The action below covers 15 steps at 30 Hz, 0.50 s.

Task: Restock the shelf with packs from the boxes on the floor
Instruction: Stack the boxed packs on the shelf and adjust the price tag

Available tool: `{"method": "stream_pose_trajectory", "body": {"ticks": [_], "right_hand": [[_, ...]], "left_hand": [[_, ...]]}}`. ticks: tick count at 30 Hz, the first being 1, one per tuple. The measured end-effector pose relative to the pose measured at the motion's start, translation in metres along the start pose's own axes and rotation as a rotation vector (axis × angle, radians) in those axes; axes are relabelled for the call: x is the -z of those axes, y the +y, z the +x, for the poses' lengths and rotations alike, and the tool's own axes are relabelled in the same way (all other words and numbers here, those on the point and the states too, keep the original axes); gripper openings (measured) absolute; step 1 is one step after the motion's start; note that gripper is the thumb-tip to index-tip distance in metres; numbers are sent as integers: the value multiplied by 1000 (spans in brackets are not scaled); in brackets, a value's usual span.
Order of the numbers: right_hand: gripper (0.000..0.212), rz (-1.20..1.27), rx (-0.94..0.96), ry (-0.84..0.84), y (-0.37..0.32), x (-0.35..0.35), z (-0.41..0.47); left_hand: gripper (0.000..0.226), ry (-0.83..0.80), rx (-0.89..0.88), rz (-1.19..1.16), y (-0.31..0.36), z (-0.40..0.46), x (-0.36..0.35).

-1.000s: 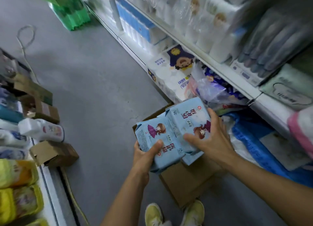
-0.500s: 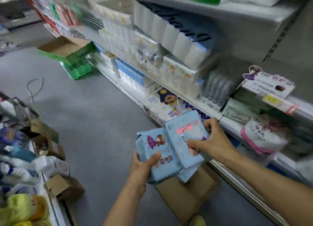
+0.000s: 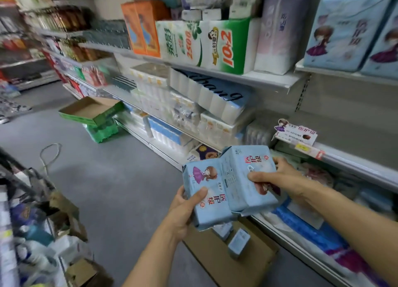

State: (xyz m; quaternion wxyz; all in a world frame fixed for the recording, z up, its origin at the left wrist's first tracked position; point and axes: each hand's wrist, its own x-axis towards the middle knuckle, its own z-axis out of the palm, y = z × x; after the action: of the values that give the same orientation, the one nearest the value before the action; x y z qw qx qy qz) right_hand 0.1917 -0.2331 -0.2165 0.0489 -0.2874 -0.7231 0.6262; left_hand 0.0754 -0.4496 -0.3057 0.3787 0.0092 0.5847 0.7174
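Cardboard box (image 3: 243, 263) at lower centre holds a few small packs (image 3: 238, 242); left hand (image 3: 183, 213) and right hand (image 3: 280, 179) fingers grip pale-blue packs (image 3: 228, 185) above it.

Red characters "医护级" mark the light-blue packs (image 3: 228, 185) at frame centre; "2500" and "10+2" appear sideways on the green-and-white tissue pack (image 3: 206, 43) upper centre.

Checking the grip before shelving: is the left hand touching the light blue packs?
Touching. The head view shows the left hand under the light blue packs, thumb pressed on the front pack's face.
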Motion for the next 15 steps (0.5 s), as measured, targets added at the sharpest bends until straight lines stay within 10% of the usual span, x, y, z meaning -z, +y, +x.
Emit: {"method": "stream_pose_trajectory", "body": {"ticks": [15], "right_hand": [[38, 499, -86, 6, -19, 65, -81]], "left_hand": [[68, -240, -25, 78, 45, -38, -72]]}}
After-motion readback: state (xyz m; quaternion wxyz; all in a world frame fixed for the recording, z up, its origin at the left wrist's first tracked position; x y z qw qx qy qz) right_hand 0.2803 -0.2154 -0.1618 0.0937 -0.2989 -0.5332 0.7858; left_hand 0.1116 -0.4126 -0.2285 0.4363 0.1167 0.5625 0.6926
